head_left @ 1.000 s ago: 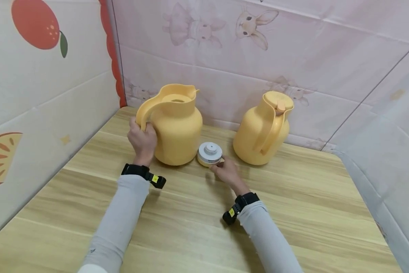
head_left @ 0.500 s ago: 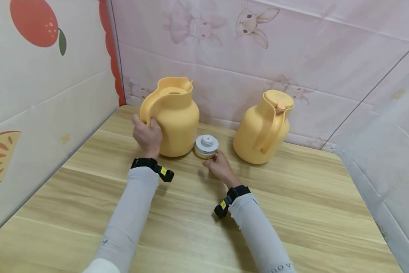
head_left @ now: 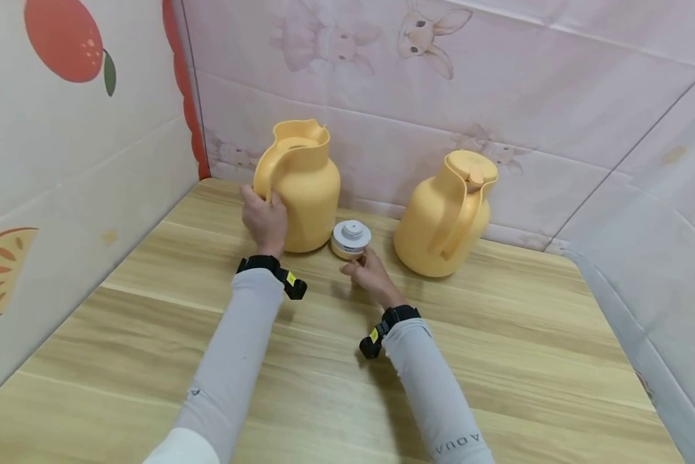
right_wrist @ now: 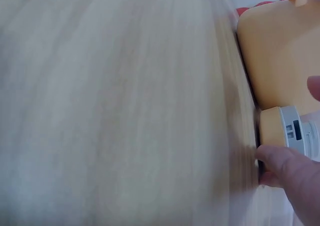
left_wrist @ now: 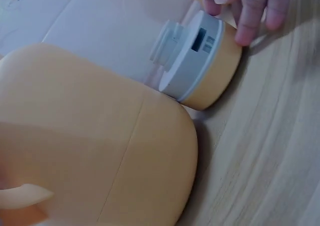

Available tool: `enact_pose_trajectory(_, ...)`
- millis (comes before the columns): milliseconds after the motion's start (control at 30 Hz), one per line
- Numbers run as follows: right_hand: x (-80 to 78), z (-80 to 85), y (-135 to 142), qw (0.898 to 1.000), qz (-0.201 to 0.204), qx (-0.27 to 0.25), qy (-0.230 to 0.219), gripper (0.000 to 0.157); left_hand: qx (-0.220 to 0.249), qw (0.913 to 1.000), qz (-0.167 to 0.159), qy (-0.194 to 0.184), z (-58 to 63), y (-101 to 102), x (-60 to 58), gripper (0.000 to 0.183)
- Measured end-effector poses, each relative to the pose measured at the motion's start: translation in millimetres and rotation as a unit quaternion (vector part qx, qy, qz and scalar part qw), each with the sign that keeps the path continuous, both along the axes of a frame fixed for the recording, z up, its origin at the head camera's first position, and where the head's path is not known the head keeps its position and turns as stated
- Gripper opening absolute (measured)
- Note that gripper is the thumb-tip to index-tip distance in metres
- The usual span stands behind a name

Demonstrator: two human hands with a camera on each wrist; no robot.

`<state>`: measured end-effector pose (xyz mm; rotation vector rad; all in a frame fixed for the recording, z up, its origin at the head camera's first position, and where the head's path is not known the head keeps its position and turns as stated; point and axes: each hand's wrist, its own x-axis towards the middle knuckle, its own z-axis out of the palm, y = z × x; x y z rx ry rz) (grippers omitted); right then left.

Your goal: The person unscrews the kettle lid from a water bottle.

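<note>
Left grip (head_left: 264,224), partly hidden, holds jug handle (head_left: 260,177); right grip (head_left: 372,276), outstretched, touches the lid (head_left: 351,241).

grey sleeves (head_left: 240,341) | dark lettering (head_left: 459,443) | black wristbands (head_left: 402,314) | small black modules (head_left: 371,348), yellow labels (head_left: 291,278)

Place: sheet-lined tabletop corner, room type unclear | pale wood-grain table (head_left: 527,341) fills it | creased pink rabbit-print sheet (head_left: 382,106) hangs behind | white fruit-print sheet (head_left: 92,145) lines left side
</note>
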<state>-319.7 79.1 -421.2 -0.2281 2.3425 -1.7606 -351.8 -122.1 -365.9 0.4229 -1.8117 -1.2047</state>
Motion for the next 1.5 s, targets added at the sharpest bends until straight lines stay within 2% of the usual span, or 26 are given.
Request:
enact_pose_trajectory(167, -1.6, -2.7, 3, 1.000, 0.013, -0.011, 0.007, 0.061, -0.018, 0.9989, -0.038, -0.022, 0.1, 9, -2.2, 0.028)
enact_pose_trajectory(300, -1.6, -2.4, 4, 1.000, 0.018, 0.005, -0.008, 0.080, -0.031, 0.9973, -0.061, -0.027, -0.6, 14, -3.4, 0.031)
enact_pose_trajectory(400, -1.3, -1.6, 5, 0.999, 0.018, 0.029, -0.017, 0.088, -0.036, 0.9961, -0.078, -0.019, -1.3, 15, -3.4, 0.033)
enact_pose_trajectory(600, -1.6, -1.9, 6, 0.999, 0.038, 0.034, 0.011, 0.084, -0.032, 0.9931, -0.112, -0.007, -3.4, 13, -4.7, 0.034)
enact_pose_trajectory(800, -1.4, -1.9, 9, 0.999, 0.040, 0.031, 0.006, 0.084, -0.022, 0.9928, -0.118, 0.002, -3.1, 11, -7.3, 0.033)
enact_pose_trajectory(933, -1.5, -2.8, 11, 0.998, 0.050, 0.033, 0.015, 0.061, -0.021, 0.9915, -0.128, 0.007, -3.5, 11, -7.7, 0.033)
enact_pose_trajectory(1033, -0.8, -3.8, 12, 0.998, 0.053, 0.039, 0.016, 0.056, -0.017, 0.9909, -0.133, 0.006, -3.6, 11, -6.3, 0.035)
enact_pose_trajectory(1200, 5.6, -0.5, 11, 0.996, 0.033, 0.078, 0.000, 0.076, -0.007, 0.9895, -0.145, -0.002, -2.4, 5, -1.8, 0.038)
enact_pose_trajectory(1400, 9.5, -0.7, 9, 0.988, 0.048, 0.146, 0.009, 0.072, -0.019, 0.9898, -0.141, 0.001, -6.8, -4, 0.9, 0.038)
enact_pose_trajectory(1500, 10.1, -2.3, 8, 0.985, 0.058, 0.164, 0.022, 0.070, -0.023, 0.9896, -0.142, -0.011, -7.0, -9, 2.9, 0.040)
